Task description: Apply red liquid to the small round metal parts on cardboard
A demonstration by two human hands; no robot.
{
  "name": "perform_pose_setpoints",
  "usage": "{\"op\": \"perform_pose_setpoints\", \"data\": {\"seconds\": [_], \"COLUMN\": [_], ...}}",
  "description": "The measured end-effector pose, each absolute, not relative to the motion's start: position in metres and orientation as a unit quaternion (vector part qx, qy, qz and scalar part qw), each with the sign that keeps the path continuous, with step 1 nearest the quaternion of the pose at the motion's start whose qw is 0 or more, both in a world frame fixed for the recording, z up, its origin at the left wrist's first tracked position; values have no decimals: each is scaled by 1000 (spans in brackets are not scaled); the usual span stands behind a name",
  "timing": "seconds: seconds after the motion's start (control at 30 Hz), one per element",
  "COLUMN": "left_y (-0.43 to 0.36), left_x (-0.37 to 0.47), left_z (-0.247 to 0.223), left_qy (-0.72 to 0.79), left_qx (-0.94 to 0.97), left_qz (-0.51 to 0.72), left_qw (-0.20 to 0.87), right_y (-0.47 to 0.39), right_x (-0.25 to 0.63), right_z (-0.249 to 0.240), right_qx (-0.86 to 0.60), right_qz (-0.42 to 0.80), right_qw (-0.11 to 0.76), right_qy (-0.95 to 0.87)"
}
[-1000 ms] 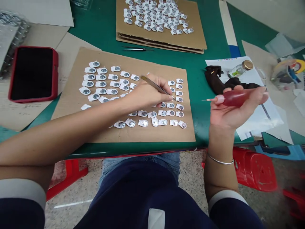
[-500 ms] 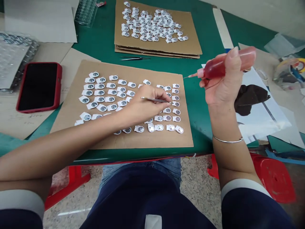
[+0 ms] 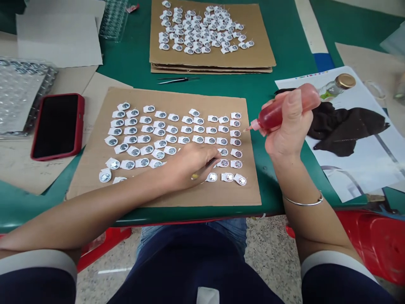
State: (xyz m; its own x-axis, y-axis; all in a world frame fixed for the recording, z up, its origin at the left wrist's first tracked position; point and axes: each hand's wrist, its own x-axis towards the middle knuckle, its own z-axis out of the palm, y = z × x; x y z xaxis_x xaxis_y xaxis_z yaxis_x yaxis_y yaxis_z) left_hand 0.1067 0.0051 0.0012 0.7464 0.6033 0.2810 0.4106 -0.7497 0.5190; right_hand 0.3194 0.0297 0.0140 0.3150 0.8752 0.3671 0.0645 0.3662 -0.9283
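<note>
My right hand (image 3: 290, 131) is closed around a squeeze bottle (image 3: 272, 113) of red liquid, tilted with its fine needle tip toward the right column of small round metal pieces on white tabs (image 3: 235, 133). The tip is close to one piece; whether it touches, I cannot tell. My left hand (image 3: 188, 164) pinches slim metal tweezers (image 3: 202, 169) over the lower right of the cardboard sheet (image 3: 253, 190). The fingers hide the tweezer tips. Rows of these tabbed pieces cover the cardboard, and my left hand and forearm hide some of them.
Behind lies a cardboard stack (image 3: 259, 46) bearing many similar pieces. Dark tweezers (image 3: 177, 80) lie in front of it. A red-cased phone (image 3: 57, 126) and bubble wrap (image 3: 19, 93) are at left. Dark cloth (image 3: 351, 126) and a gold-capped glass jar (image 3: 337, 86) rest on paper at right.
The bottle has come left and down, bringing its needle tip over the cardboard's right edge. My left hand has moved down the sheet with the tweezers. The view has shifted slightly.
</note>
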Motion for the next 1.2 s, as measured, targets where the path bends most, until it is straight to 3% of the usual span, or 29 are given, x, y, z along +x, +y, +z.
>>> {"op": "perform_pose_setpoints", "data": {"seconds": [0.83,1.03,1.2], "left_y": [3,0,-10], "left_x": [107,112,120], "left_z": [-6,-3,3], "left_qy": [229,222,202], "left_qx": [934,956,973], "left_qz": [169,118,109], "left_qw": [217,154,41], "right_y": [22,19,15], "right_x": [303,297,293], "right_z": [2,1,-4], "right_qx": [-465,-455,-502], "right_qz": [287,312,289], "right_qw": [631,617,550], "right_qy": [-551,-562,-601]}}
